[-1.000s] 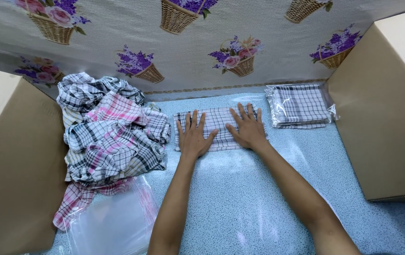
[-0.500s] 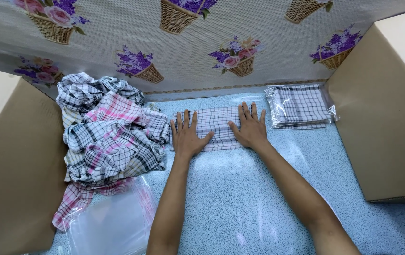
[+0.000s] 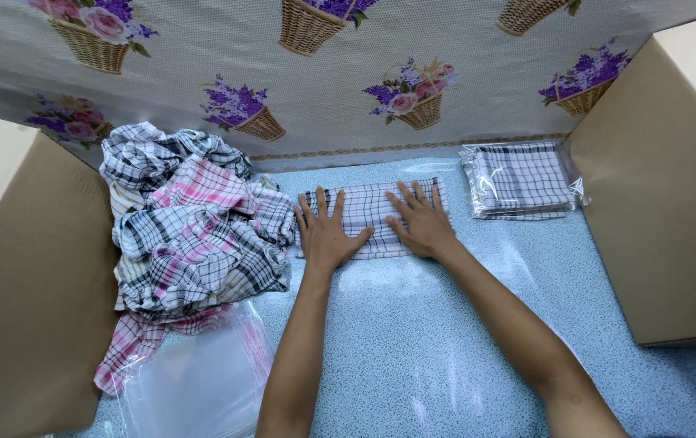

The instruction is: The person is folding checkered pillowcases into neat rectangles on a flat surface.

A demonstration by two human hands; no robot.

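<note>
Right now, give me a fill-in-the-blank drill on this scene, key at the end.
1. Both hands, left hand and right hand, lie flat on a folded ____ cloth.
2. The heap of loose cloths lies to the ____ of the folded cloth.
3. The bagged cloths sit beside the ____ cardboard box.
4. The empty clear bags lie ____ the person than the heap does.

Missing words: checked; left; right; nearer
</note>
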